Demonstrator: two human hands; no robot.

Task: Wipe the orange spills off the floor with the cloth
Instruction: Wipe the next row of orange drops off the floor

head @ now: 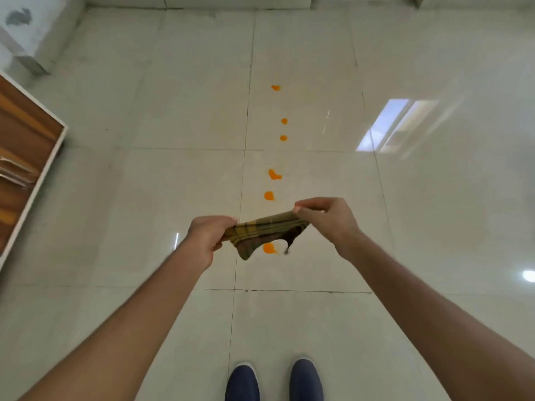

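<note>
A small olive-and-brown checked cloth (262, 231) is stretched in the air between both hands, well above the floor. My left hand (207, 237) grips its left end and my right hand (327, 217) pinches its right end. Several orange spills run in a line away from me on the pale tiled floor (173, 183): the nearest orange spill (269, 248) shows just under the cloth, another orange blob (269, 195) lies just beyond it, a larger smear (274, 175) further on, and the farthest orange drop (275, 88) lies near the top.
A wooden cabinet with a white edge (29, 157) stands at the left. A white block or ledge (37, 33) sits at the far left corner. My blue shoes (273, 382) are at the bottom. The glossy floor reflects a window (393, 125).
</note>
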